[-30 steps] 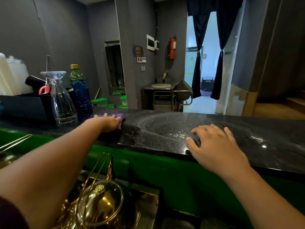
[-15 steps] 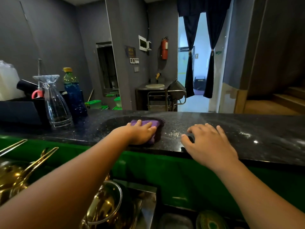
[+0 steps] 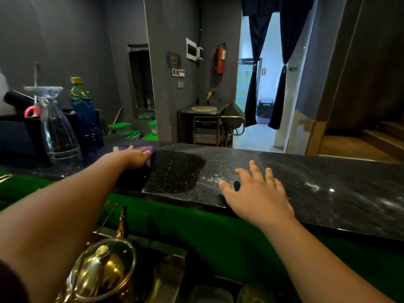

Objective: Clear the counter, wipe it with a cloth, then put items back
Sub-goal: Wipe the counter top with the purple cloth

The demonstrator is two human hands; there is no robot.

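Observation:
A black speckled stone counter [image 3: 328, 178] runs across the view, dusty grey on the right and with a dark wet patch in the middle. My left hand [image 3: 133, 157] lies flat on a purple cloth [image 3: 148, 149], pressing it on the counter at the patch's left edge. My right hand [image 3: 258, 197] rests palm down on the counter's near edge, fingers spread, holding nothing. A clear glass carafe [image 3: 56, 127] and a green-and-blue plastic bottle [image 3: 84, 114] stand on the counter just left of the cloth.
A dark box [image 3: 19, 136] with a pink-handled tool stands at the far left. Below the counter runs a green front panel [image 3: 218, 232]; a brass teapot [image 3: 102, 270] sits on a lower steel surface. Beyond are a steel table, a fire extinguisher and a curtained doorway.
My left hand has slid the cloth back to the left, from the counter's middle toward the carafe, leaving a dark wet patch. My right hand has spread its fingers and stayed in place.

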